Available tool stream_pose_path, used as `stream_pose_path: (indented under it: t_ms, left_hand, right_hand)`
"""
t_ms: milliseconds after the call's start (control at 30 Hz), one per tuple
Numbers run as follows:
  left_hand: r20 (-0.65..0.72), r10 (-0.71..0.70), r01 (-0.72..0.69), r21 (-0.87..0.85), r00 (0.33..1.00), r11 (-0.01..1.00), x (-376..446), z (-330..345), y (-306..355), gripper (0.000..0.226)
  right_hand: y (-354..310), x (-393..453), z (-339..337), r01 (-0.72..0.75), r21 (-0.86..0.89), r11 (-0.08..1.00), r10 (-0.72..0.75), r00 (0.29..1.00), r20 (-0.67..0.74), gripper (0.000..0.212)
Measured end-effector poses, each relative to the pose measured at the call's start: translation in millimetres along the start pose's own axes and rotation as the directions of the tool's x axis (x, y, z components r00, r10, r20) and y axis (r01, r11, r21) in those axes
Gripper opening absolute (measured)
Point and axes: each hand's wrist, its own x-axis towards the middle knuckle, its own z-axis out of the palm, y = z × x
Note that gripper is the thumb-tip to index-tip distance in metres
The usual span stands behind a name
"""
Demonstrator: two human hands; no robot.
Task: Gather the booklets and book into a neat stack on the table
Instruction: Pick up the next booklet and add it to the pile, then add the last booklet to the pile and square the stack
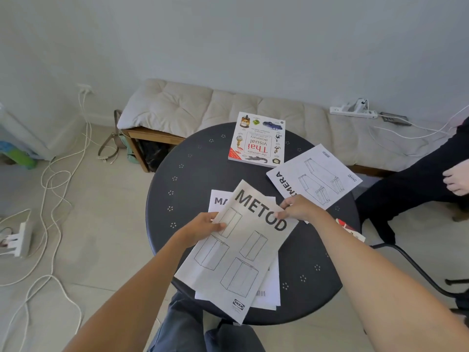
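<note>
A white METOD booklet (236,252) lies tilted over another white booklet (269,288) on the round dark table (193,174). My left hand (203,226) grips the METOD booklet's left edge. My right hand (299,208) pinches its upper right edge. A third booklet with cabinet drawings (317,176) lies apart at the table's right. A Thai visual dictionary book (258,138) rests at the far edge, upside down to me.
A small red and white item (349,228) lies at the table's right rim. A cushioned bench (228,105) runs behind the table. Another person's leg and hand (456,180) are at the right. Cables and power strips (17,240) lie on the floor at the left.
</note>
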Motion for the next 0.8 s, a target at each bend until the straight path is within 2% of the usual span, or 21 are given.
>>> stream_pose_path:
  t_ms: [67,133,233,300,400,500,667,767,800]
  left_hand:
    - [-0.028,-0.022,0.020,-0.070,0.999,0.997,-2,-5,-8,0.017]
    - [-0.063,-0.052,0.044,-0.111,0.997,0.993,-2,-5,-14,0.020]
    - [-0.125,-0.105,0.082,-0.174,0.987,0.981,1,1,-22,0.023]
    - [-0.166,-0.152,0.111,-0.237,0.974,0.965,5,8,-28,0.023]
    - [-0.287,-0.236,0.154,-0.281,0.929,0.947,11,22,-35,0.022]
    - [-0.400,-0.240,0.154,-0.234,0.885,0.960,15,32,-37,0.023]
    - [-0.518,-0.124,0.162,0.029,0.847,0.986,13,39,-32,0.029]
    - [-0.563,-0.070,0.167,0.122,0.823,0.978,14,38,-35,0.026]
    - [-0.574,-0.053,0.166,0.147,0.817,0.975,15,37,-38,0.025]
  right_hand:
    - [12,-2,4,-0.052,0.057,0.997,0.050,0.998,0.040,0.028]
    - [22,-5,12,-0.119,0.213,0.970,0.102,0.991,0.090,0.028]
    - [38,-2,28,-0.193,0.528,0.827,0.148,0.981,0.127,0.033]
    - [41,0,40,-0.196,0.598,0.777,0.157,0.981,0.116,0.030]
    - [37,-3,63,-0.197,0.567,0.800,0.156,0.980,0.122,0.025]
    - [36,1,84,-0.201,0.522,0.829,0.187,0.979,0.080,0.025]
    - [34,7,96,-0.149,0.376,0.914,0.231,0.955,-0.184,0.022]
    - [31,1,96,-0.113,0.241,0.964,0.177,0.948,-0.265,0.009]
    - [30,-2,96,-0.105,0.185,0.977,0.154,0.949,-0.275,0.012]
